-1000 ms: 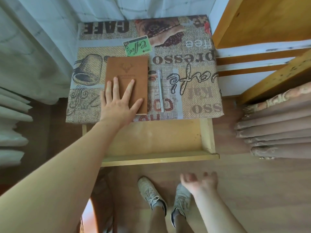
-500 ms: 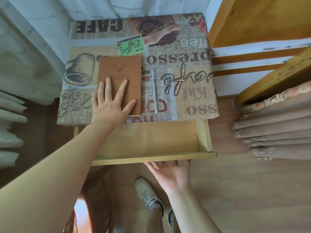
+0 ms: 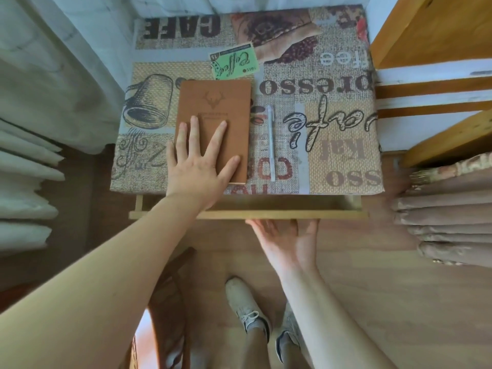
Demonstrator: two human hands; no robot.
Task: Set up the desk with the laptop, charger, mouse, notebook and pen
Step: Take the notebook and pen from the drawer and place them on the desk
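A brown notebook (image 3: pixel 215 113) with a stag emblem lies on the small desk (image 3: pixel 343 145), which wears a coffee-print cloth. My left hand (image 3: pixel 198 166) rests flat on the notebook's near half, fingers spread. A white pen (image 3: pixel 271 142) lies parallel to the notebook, just to its right. The wooden drawer (image 3: pixel 340 214) under the desktop sticks out only a little. My right hand (image 3: pixel 286 241) presses its open fingers against the drawer's front edge. No laptop, charger or mouse is in view.
White curtains (image 3: pixel 40 102) hang at the left, and brown curtain folds (image 3: pixel 450 225) at the right. A wooden shelf unit (image 3: pixel 431 49) stands right of the desk. A dark chair back (image 3: pixel 170 288) is below my left arm. My shoes (image 3: pixel 247 307) stand on the wood floor.
My right hand rose from near my feet to the drawer front, and the drawer slid most of the way in. My left hand stayed flat on the notebook.
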